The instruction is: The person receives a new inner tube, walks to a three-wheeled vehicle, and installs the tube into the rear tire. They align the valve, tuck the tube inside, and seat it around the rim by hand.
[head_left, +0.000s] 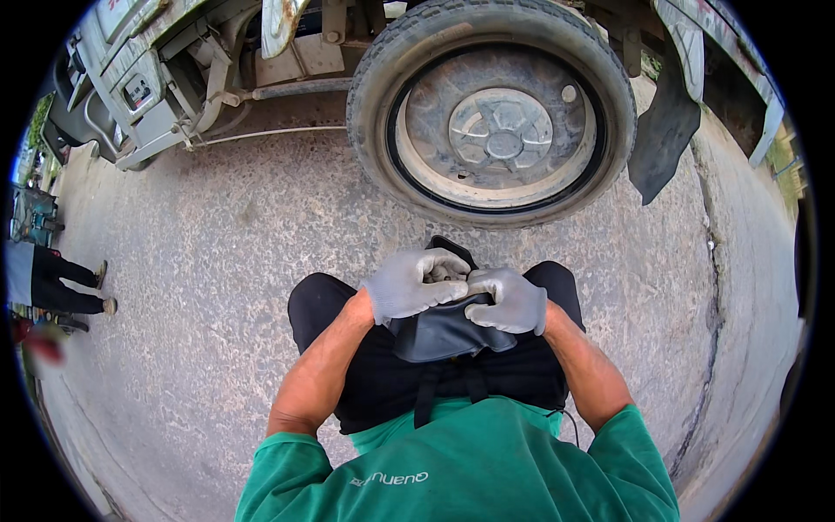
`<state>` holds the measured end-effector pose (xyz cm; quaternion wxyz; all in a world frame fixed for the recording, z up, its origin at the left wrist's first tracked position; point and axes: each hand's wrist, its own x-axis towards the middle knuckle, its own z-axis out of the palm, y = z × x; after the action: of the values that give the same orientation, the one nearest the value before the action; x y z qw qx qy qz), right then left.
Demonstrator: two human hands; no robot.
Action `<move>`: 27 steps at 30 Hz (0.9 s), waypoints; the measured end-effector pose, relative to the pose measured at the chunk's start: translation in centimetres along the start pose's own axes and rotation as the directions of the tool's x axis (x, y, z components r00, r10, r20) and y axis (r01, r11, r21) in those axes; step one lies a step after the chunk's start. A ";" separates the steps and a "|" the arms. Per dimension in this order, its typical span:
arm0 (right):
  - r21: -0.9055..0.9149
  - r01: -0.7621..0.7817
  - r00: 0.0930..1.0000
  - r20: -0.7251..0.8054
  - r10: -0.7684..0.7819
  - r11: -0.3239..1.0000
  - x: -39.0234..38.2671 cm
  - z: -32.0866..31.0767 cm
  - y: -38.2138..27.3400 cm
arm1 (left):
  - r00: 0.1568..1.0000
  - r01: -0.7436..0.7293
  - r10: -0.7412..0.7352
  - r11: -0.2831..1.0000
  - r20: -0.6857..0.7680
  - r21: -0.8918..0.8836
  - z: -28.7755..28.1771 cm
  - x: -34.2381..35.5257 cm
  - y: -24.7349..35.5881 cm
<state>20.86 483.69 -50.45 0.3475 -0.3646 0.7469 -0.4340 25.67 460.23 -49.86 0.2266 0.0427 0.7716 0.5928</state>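
Both hands wear grey work gloves and are together above my lap. Between them lies a limp, folded piece of black rubber, which looks like a deflated inner tube; part of it sticks out beyond the gloves. My left hand is closed on it, fingers curled and thumb pointing toward the right hand. Pressed against the left fingertips, my right hand pinches the rubber with thumb and bent fingers. Whether something small sits between the fingertips is hidden.
Just ahead stands a vehicle wheel with a dusty tyre and worn rim, under a vehicle frame. A dark mud flap hangs right of it. A person stands far left on the rough concrete. A crack runs along the right.
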 end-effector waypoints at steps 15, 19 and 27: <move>0.263 -0.032 0.999 0.014 0.029 0.964 -0.3 1.1 1.5 | 0.987 -0.121 0.140 0.970 0.077 -0.212 -0.4 -0.3 -2.5; 0.224 -0.161 0.987 0.049 0.154 0.961 -0.1 0.7 1.0 | 0.987 0.154 -0.139 0.956 -0.074 0.250 -0.3 -0.6 0.7; 0.332 -0.048 0.999 0.022 0.043 0.942 -0.1 0.9 1.3 | 0.982 -0.119 0.148 0.968 0.118 -0.223 -0.6 -0.7 -1.9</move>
<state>21.32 483.88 -51.98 0.4191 -0.2867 0.6688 -0.5430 26.47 458.93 -51.35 0.2408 0.1095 0.6814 0.6824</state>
